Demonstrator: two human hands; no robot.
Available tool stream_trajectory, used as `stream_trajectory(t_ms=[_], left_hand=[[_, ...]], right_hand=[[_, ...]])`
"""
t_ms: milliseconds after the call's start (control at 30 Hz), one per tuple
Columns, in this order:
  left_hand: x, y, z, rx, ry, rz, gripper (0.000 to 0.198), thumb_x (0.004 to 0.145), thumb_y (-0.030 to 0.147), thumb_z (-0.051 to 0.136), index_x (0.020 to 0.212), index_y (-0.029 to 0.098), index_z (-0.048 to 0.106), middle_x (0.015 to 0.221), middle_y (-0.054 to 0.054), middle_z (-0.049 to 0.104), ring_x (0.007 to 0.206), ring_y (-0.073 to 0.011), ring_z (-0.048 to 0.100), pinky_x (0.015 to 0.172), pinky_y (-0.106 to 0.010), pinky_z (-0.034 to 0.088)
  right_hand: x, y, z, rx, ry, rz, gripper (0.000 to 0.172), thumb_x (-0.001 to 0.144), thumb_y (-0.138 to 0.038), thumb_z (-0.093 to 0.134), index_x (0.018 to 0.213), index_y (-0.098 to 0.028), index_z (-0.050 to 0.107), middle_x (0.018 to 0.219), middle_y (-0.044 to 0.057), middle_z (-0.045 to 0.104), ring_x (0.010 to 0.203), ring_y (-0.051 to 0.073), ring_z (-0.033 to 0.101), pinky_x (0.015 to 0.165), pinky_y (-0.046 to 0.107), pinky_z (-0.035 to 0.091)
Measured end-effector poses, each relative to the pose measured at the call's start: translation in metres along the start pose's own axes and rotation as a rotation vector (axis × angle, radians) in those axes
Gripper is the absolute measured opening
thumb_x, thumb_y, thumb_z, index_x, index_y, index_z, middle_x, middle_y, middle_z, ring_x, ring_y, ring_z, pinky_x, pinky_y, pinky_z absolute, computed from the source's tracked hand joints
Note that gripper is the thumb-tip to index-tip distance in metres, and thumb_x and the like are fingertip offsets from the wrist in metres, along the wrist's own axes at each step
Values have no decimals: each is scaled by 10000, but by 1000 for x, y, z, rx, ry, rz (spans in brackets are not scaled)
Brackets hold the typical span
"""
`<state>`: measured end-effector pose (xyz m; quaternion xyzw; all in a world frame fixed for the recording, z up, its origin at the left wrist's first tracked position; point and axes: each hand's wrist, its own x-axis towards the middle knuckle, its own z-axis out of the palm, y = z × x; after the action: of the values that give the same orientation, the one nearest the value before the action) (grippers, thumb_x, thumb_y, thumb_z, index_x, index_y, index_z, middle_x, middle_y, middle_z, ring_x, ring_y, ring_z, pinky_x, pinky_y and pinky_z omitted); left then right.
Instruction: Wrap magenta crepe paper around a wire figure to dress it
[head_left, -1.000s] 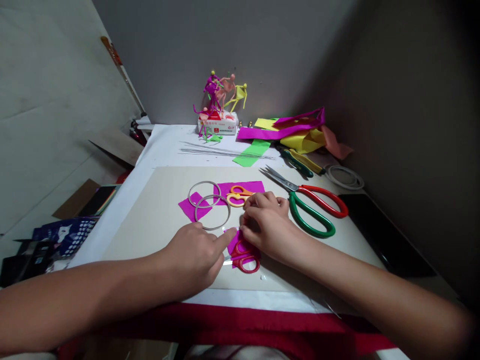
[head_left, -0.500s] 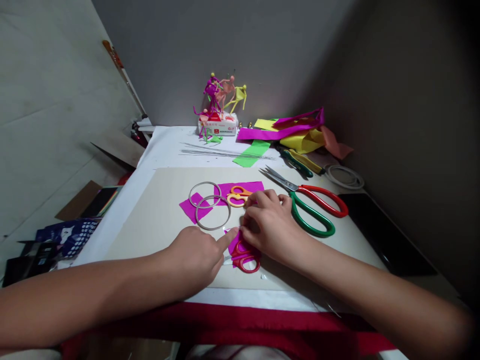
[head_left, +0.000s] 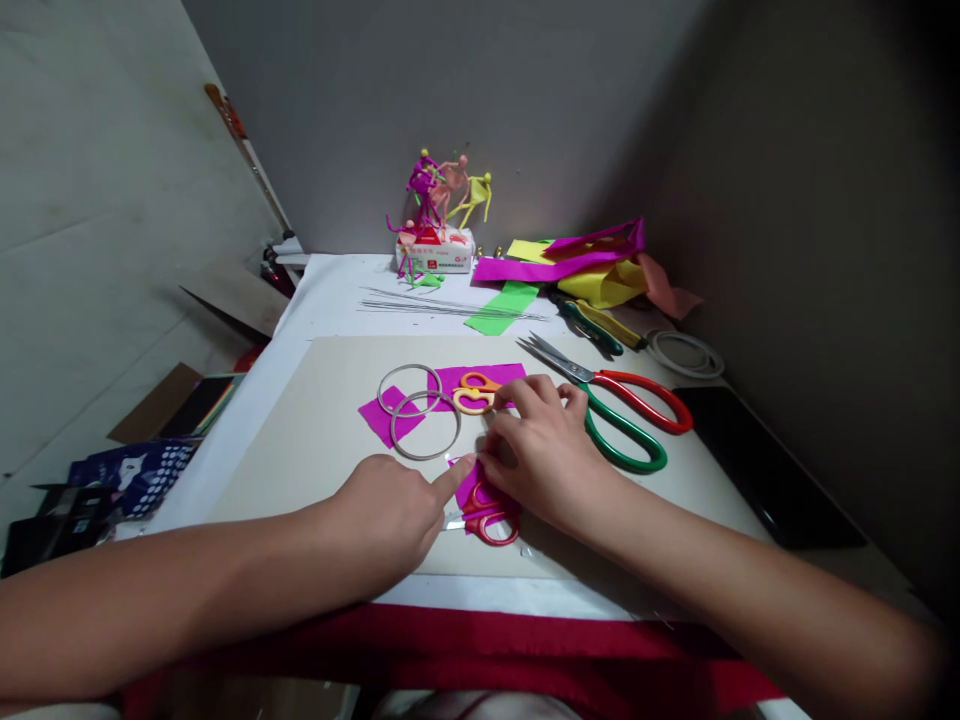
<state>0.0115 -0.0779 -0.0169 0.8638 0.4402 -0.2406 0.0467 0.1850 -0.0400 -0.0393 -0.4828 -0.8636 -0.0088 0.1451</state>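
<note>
My left hand (head_left: 390, 515) is curled with only the index finger stretched out, its tip pressing on a small magenta paper piece (head_left: 470, 484) on the grey board (head_left: 315, 450). My right hand (head_left: 544, 450) has its fingers bent, pinching the same piece at its top edge. Small red-handled scissors (head_left: 493, 525) lie partly under that piece, just below both hands. Small orange-handled scissors (head_left: 475, 393) rest on a larger magenta sheet (head_left: 487, 374) right above my right hand. Two metal rings (head_left: 424, 425) overlap to the left, over another magenta scrap (head_left: 377, 413).
Large red-and-green scissors (head_left: 626, 415) lie right of my right hand. Thin wires (head_left: 442, 305), a green strip (head_left: 501, 305), piled coloured paper (head_left: 592, 265), pliers (head_left: 600, 328) and a tape roll (head_left: 686, 352) sit farther back. Paper figures stand on a small box (head_left: 435, 250). A dark slab (head_left: 765, 460) lies right.
Both hands stay on the small magenta piece; my right hand's fingers have shifted slightly. Nothing else has moved.
</note>
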Motion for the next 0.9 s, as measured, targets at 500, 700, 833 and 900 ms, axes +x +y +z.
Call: stream_trajectory(t_ms=[500, 700, 833, 900], left_hand=[[0, 0, 4, 12, -8, -10, 588, 894, 218, 374, 1466, 171, 248, 702, -107, 711, 597, -287, 667, 585, -395, 489], [0, 1, 2, 7, 5, -12, 585, 892, 220, 377, 1463, 164, 259, 698, -105, 708, 597, -289, 665, 553, -380, 485], [-1, 1, 0, 6, 3, -7, 575, 890, 205, 373, 1454, 139, 279, 695, -119, 705, 596, -292, 664, 544, -372, 478], [-2, 1, 0, 3, -7, -5, 580, 890, 198, 377, 1457, 141, 268, 689, -120, 704, 589, -283, 661, 549, -363, 473]], right_hand=[[-7, 9, -17, 368, -174, 133, 225, 783, -154, 536, 771, -262, 732, 1081, 42, 608, 1075, 255, 446, 870, 449, 284], [-5, 12, -17, 388, -187, 162, 221, 784, -154, 544, 775, -261, 738, 1097, 40, 608, 1097, 259, 442, 894, 461, 280], [-5, 11, -18, 415, -217, 198, 242, 794, -144, 536, 781, -267, 743, 1122, 41, 605, 1105, 259, 440, 901, 467, 273], [-6, 11, -17, 411, -208, 188, 241, 796, -146, 537, 792, -271, 743, 1129, 44, 604, 1107, 263, 438, 893, 467, 272]])
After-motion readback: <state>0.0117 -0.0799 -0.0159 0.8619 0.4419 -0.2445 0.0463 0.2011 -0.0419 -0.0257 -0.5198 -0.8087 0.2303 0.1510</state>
